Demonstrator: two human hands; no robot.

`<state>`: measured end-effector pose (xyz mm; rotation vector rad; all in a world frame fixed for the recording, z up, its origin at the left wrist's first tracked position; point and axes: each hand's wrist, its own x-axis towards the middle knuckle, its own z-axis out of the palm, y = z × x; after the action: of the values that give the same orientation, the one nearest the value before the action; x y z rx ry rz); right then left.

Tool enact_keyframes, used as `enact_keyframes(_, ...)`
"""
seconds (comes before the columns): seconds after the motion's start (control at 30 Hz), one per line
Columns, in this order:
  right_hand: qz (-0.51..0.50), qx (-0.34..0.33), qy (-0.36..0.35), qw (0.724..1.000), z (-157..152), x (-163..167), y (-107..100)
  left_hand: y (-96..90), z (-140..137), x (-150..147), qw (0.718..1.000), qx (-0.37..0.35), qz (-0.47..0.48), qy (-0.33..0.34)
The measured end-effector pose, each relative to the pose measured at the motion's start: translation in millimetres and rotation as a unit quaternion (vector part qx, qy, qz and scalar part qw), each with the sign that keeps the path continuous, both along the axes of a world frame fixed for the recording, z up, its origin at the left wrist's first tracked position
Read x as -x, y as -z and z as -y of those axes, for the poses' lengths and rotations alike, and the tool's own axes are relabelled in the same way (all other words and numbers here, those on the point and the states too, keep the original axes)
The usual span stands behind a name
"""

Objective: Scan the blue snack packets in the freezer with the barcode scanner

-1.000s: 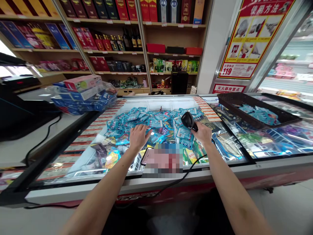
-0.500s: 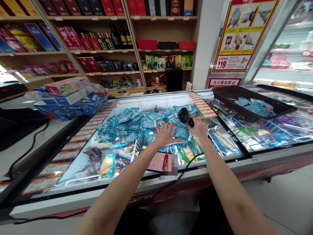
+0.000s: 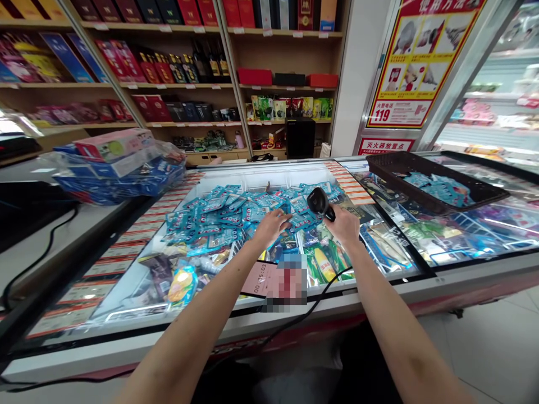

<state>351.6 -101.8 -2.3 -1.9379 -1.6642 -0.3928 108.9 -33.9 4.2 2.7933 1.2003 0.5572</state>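
My right hand [image 3: 344, 226] is wrapped round the handle of a black barcode scanner [image 3: 319, 201]. The scanner's head tilts over the heap of blue packets [image 3: 210, 216], which lies on the glass top of a chest freezer. At the heap's near edge is my left hand [image 3: 272, 227], its fingers bent and drawn in toward the thumb. Whether a packet is between them is hidden. More blue packets [image 3: 301, 207] lie between my two hands. Close in front of my left wrist, a phone [image 3: 255, 279] with a pink screen showing a timer rests on the glass, partly blurred out.
A dark brown tray [image 3: 484, 188] with some blue packets stands on the freezer at the right. Plastic-wrapped boxes [image 3: 122, 165] are stacked at the left. The scanner's black cable [image 3: 314, 300] hangs over the front edge. Stocked shelves [image 3: 177, 87] line the back.
My left hand has moved left, off a blue packet near the scanner, and its spread fingers have drawn in. That packet no longer lies at the near edge. My right hand still holds the scanner.
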Motion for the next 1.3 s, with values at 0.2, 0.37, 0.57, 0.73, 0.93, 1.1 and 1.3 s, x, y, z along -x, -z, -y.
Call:
enact_keyframes(0.2, 0.012, 0.006, 0.000, 1.000, -1, 2, 0, 0.7, -6, 12, 0.997, 0.002, 0.067, -0.036)
enact_keyframes(0.37, 0.019, -0.008, -0.023, 1.000, -1, 7, 2, 3.0, -16, 24, 0.981, 0.082, 0.166, -0.064)
enact_keyframes(0.57, 0.024, -0.014, -0.055, 0.998, 6, 11, -1, 7.0, -22, 27, 0.952, 0.149, 0.239, -0.117)
enact_keyframes(0.73, 0.024, -0.025, -0.067, 0.997, 12, 13, -6, 10.1, -21, 23, 0.923, 0.186, 0.301, -0.151)
enact_keyframes(0.93, 0.047, -0.060, -0.076, 0.994, 5, 14, -2, 2.1, -23, 29, 0.859, 0.208, 0.451, -0.128)
enact_keyframes(1.1, 0.069, -0.088, -0.082, 0.990, -1, 21, -16, -10.8, -28, 51, 0.868, 0.173, 0.456, -0.094)
enact_keyframes(1.3, 0.082, -0.132, -0.128, 0.980, -12, 39, -31, -5.4, -39, 72, 0.873, 0.100, 0.456, -0.143)
